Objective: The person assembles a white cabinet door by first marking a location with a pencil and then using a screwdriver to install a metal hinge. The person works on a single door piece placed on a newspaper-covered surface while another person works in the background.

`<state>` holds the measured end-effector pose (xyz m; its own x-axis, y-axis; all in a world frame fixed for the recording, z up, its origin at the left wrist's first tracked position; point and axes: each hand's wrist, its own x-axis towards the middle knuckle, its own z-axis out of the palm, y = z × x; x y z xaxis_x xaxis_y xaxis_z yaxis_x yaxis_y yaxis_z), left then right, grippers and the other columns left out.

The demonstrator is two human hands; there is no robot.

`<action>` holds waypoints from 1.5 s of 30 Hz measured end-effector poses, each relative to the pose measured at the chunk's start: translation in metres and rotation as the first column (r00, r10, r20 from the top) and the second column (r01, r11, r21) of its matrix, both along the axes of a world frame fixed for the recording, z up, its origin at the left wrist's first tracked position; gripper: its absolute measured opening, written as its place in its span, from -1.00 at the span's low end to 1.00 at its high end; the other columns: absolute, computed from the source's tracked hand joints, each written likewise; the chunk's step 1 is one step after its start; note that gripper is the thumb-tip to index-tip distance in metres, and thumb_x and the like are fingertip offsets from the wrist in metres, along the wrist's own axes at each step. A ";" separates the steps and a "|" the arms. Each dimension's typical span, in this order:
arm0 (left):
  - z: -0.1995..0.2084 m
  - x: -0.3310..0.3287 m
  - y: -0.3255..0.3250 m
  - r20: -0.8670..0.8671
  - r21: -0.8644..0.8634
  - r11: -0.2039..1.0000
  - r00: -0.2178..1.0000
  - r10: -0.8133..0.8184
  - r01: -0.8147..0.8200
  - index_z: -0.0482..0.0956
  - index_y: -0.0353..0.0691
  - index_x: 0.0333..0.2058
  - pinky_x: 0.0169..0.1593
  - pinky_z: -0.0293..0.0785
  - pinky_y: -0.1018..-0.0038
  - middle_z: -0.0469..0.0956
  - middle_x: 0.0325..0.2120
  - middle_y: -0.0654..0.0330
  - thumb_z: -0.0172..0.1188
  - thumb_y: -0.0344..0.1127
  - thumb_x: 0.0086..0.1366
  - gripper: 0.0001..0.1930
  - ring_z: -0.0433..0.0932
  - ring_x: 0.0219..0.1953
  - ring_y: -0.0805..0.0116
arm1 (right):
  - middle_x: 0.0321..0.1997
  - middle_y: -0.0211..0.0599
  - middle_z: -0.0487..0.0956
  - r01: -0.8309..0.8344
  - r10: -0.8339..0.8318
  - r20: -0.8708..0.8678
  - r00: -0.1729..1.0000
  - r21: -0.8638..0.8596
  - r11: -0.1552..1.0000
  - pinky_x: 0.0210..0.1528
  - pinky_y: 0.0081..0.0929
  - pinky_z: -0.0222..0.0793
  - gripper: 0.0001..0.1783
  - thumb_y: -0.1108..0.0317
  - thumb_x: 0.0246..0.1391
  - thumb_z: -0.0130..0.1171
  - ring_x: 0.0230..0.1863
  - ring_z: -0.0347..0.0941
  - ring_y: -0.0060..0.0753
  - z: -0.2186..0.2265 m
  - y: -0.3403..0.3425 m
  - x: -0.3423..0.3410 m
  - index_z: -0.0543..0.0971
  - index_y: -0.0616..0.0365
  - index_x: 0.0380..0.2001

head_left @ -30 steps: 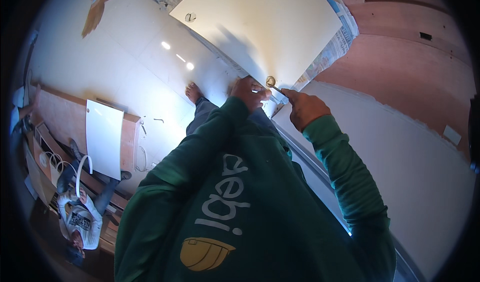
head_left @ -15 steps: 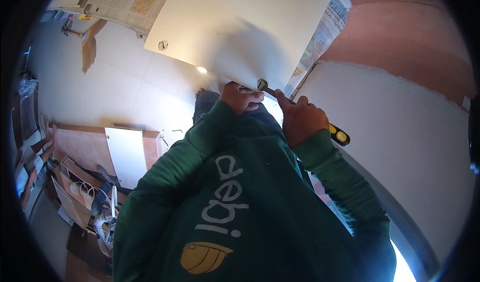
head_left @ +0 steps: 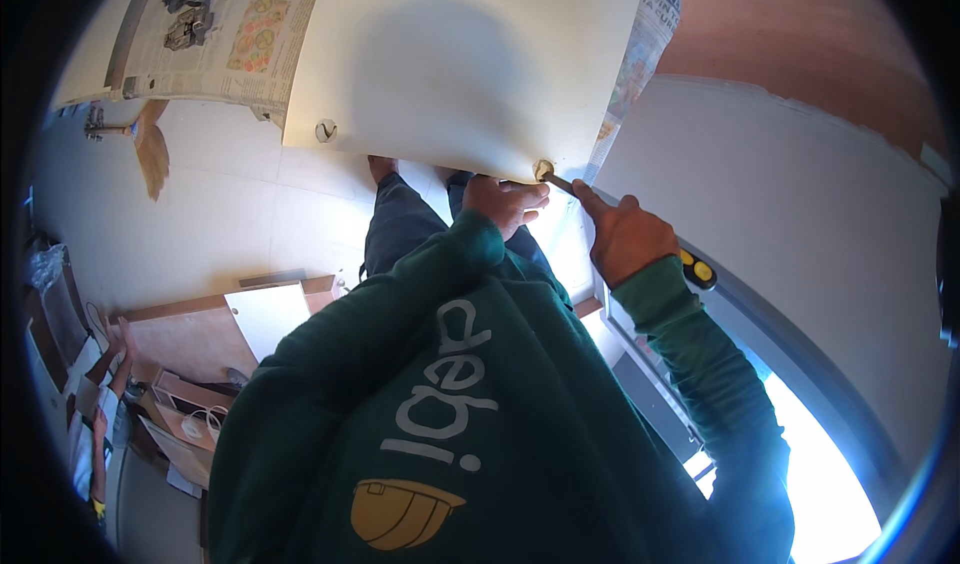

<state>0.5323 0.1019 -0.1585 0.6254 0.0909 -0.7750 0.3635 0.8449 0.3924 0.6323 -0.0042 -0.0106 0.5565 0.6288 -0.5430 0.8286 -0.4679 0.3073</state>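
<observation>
A pale flat panel (head_left: 400, 104) lies before me with two round holes along its near edge. My right hand (head_left: 635, 241) is closed round a chisel-like tool (head_left: 558, 181) with a narrow metal shaft, its forefinger stretched along it. The black-and-yellow handle end (head_left: 698, 268) sticks out behind that hand. At the right round hole (head_left: 543, 169), the tool's tip meets the rough brownish rim. Just left of that hole, my left hand (head_left: 506, 205) grips the panel's near edge, fingers bent and partly hidden. The left round hole (head_left: 326, 131) has a dark curved mark inside.
Newspaper (head_left: 225, 74) lies under the panel, with metal hardware (head_left: 188, 9) on it at the far left. A broom (head_left: 151, 154) shows over the floor. At lower left, another person's arms (head_left: 112, 364) are near wooden boards (head_left: 185, 336).
The view has shifted, showing more floor and my feet. The tool's tip stays at the right hole, and its shaft now shows narrower. Both hands keep their grip.
</observation>
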 end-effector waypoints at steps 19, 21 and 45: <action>-0.003 -0.004 0.000 0.036 0.031 0.998 0.998 -0.049 0.048 0.54 -0.38 -0.03 0.08 0.64 0.22 0.65 -0.12 0.03 0.39 -0.36 0.28 -0.65 0.70 -0.08 0.14 | -0.38 -0.18 0.53 0.078 -0.079 0.032 0.996 0.046 0.996 -0.41 -0.18 0.56 -0.44 0.34 0.25 0.03 -0.50 0.61 -0.11 -0.005 0.001 -0.013 0.49 -0.40 0.29; 0.003 -0.003 -0.001 0.001 0.055 0.996 0.998 -0.067 0.066 0.54 -0.38 -0.05 0.06 0.65 0.24 0.65 -0.12 0.04 0.40 -0.35 0.27 -0.65 0.70 -0.09 0.15 | -0.38 -0.19 0.53 0.061 -0.063 0.027 0.998 0.064 0.996 -0.42 -0.19 0.55 -0.43 0.34 0.25 0.03 -0.49 0.61 -0.10 -0.007 -0.006 -0.012 0.48 -0.40 0.30; -0.010 -0.012 0.004 0.123 -0.003 1.000 0.992 -0.018 0.019 0.58 -0.37 -0.14 -0.11 0.68 0.28 0.63 -0.17 0.04 0.29 -0.39 0.34 -0.81 0.67 -0.11 0.18 | -0.46 0.08 0.62 0.254 -0.103 -0.526 0.844 0.224 0.941 -0.30 -0.02 0.53 -0.44 0.47 0.12 0.01 -0.41 0.60 0.15 -0.034 -0.016 -0.004 0.40 0.43 0.22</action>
